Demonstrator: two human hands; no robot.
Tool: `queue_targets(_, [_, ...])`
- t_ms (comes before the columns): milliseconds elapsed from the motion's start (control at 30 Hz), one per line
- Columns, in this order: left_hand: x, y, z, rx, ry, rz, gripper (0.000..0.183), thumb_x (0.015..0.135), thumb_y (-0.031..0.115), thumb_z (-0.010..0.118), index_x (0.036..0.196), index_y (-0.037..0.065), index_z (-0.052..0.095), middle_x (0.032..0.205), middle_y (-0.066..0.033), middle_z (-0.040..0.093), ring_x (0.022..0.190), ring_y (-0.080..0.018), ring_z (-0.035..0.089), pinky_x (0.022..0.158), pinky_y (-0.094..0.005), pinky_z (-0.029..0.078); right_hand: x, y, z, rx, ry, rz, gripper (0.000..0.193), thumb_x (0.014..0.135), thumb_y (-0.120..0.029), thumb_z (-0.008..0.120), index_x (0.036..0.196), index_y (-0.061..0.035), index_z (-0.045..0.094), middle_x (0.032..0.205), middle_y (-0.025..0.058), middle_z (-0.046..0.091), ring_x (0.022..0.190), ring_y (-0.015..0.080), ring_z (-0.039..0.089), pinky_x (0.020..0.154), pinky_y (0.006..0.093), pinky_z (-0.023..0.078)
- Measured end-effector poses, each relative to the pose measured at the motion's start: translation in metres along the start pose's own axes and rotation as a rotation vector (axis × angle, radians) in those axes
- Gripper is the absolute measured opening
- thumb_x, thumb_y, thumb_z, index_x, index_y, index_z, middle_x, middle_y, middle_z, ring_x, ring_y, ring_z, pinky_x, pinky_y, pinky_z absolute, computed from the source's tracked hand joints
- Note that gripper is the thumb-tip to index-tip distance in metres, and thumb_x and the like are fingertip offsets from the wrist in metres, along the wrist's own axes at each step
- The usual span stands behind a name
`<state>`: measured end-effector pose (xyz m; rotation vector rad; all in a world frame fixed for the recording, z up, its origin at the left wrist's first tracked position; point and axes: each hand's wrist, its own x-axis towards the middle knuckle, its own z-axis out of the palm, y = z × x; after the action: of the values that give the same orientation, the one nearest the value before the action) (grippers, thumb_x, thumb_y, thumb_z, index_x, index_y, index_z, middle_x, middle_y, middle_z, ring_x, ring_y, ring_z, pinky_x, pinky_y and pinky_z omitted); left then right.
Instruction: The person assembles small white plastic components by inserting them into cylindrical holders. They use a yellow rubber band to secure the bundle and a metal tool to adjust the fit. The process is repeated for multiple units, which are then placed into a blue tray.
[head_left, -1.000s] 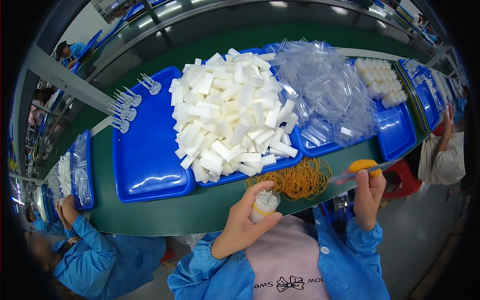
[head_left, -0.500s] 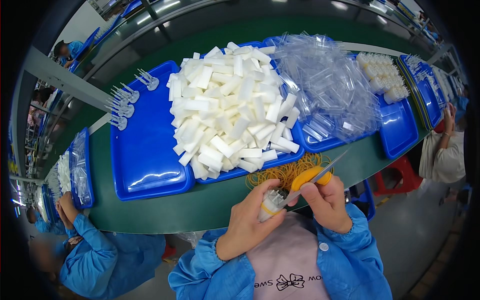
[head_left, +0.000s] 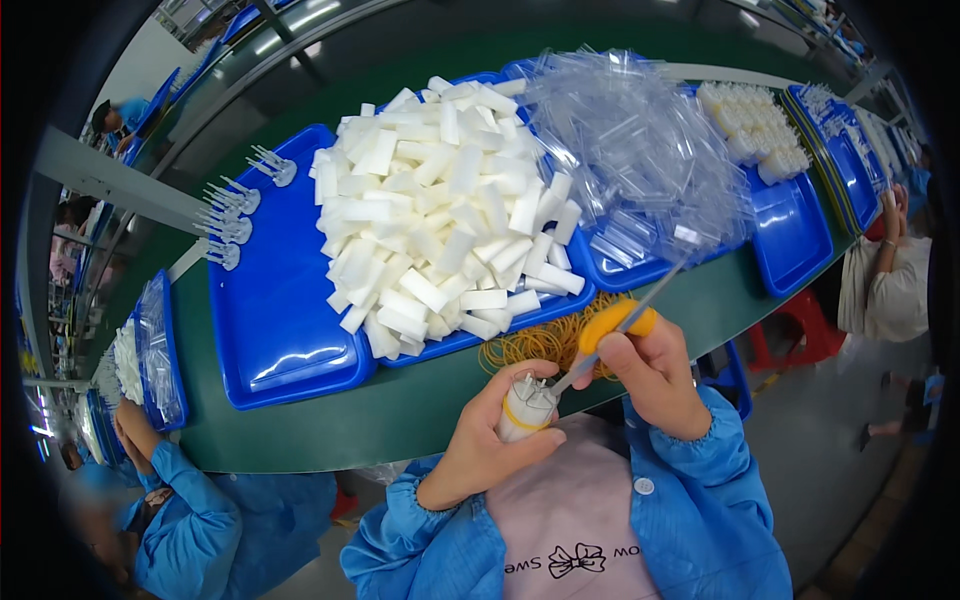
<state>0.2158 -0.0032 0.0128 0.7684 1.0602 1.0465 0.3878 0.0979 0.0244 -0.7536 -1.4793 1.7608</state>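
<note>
My left hand [head_left: 487, 441] grips a small white bundle [head_left: 524, 408] of clear pieces, with a rubber band around it, near my chest. Scissors with orange handles [head_left: 616, 322] are in my right hand [head_left: 655, 375], and their thin blades point down and left, with the tips at the top of the bundle. Just behind both hands, a loose pile of tan rubber bands [head_left: 533, 345] lies on the green table [head_left: 330, 430].
A blue tray [head_left: 272, 330] holds a heap of white foam blocks [head_left: 437, 210]. Clear plastic pieces [head_left: 632, 150] fill the tray to the right. Small clear forks [head_left: 230, 215] stand at the far left. A person in blue [head_left: 180, 510] sits on my left, another person [head_left: 885, 285] on my right.
My right hand has come in from the right with the scissors, and its tips now meet the bundle in my left hand. The bundle has stayed near my chest.
</note>
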Motion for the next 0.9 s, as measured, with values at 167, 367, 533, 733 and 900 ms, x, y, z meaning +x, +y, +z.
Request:
queue_targets(167, [-0.001,-0.002,0.001,-0.027,0.003,-0.003,0.059,0.075,0.001,0.07,0.127,0.003,0.043,0.096,-0.0028,0.056,0.091,-0.0086,0.054,0.079,-0.0236,0.045,0.006,-0.002,-0.002,0.055,-0.181,0.112,0.021,0.096,-0.018,0.049,0.098,0.0017,0.055,0.088,0.009,0.061,0.072,0.0132,0.061,0.065,0.0256,0.05])
queue_targets(367, [-0.003,-0.008,-0.003,-0.139,0.01,-0.123,0.058,0.074,-0.003,0.069,0.126,0.003,0.043,0.096,-0.004,0.056,0.091,-0.0091,0.054,0.079,-0.0236,0.045,0.004,-0.007,0.004,-0.498,-0.212,-0.16,0.016,0.092,-0.017,0.055,0.093,-0.0013,0.06,0.078,0.0064,0.064,0.066,0.014,0.061,0.06,0.0253,0.048])
queue_targets(533, [-0.003,-0.01,-0.004,-0.223,-0.028,-0.082,0.058,0.074,-0.004,0.069,0.126,0.002,0.043,0.097,-0.0038,0.056,0.091,-0.0091,0.054,0.08,-0.0237,0.045,0.001,-0.005,0.004,-0.245,-0.11,-0.084,0.016,0.092,-0.015,0.055,0.093,0.0001,0.061,0.076,0.0067,0.064,0.069,0.0135,0.063,0.062,0.0247,0.049])
queue_targets(733, [0.002,-0.011,0.005,0.06,0.105,0.019,0.057,0.075,-0.003,0.069,0.126,0.002,0.043,0.104,-0.0053,0.057,0.096,-0.0103,0.054,0.085,-0.0259,0.044,0.007,-0.007,0.007,-0.038,-0.105,0.007,0.018,0.094,-0.013,0.051,0.094,0.0035,0.059,0.081,0.008,0.064,0.071,0.0123,0.062,0.063,0.0246,0.05])
queue_targets(900, [0.005,-0.011,0.006,0.303,0.157,0.074,0.058,0.075,-0.003,0.069,0.126,0.003,0.043,0.105,-0.0072,0.058,0.096,-0.0108,0.055,0.085,-0.0268,0.045,0.009,-0.01,0.007,-0.416,-0.174,-0.196,0.014,0.089,-0.011,0.057,0.096,0.0009,0.06,0.081,0.0088,0.065,0.068,0.0156,0.063,0.061,0.0267,0.049])
